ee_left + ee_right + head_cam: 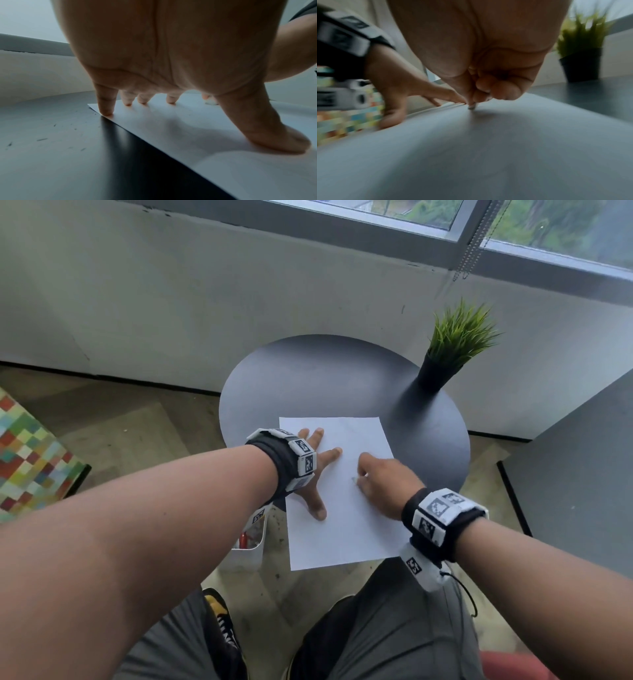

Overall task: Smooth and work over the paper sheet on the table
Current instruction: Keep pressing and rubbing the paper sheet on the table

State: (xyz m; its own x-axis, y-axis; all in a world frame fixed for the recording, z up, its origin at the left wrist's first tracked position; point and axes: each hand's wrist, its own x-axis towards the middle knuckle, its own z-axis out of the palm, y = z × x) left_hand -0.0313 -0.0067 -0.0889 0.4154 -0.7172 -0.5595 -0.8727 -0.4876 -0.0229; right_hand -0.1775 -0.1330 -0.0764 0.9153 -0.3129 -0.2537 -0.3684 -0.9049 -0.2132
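Observation:
A white paper sheet [346, 529] lies on the round dark table [325, 378], and its near end hangs over the table's front edge. My left hand [317, 477] is spread flat on the sheet's left side, fingertips [106, 112] and thumb pressing down. My right hand [368, 474] rests on the sheet's middle right with curled fingers. They pinch a small pale object [471, 106], its tip against the paper [471, 148]. What the object is I cannot tell. The right wrist view is blurred.
A potted green plant [455, 344] stands at the table's far right. A white bin [248, 546] sits on the floor under the table's left front. A checked cushion [27, 453] is at far left, a grey cabinet [575, 474] at right. My knees are below.

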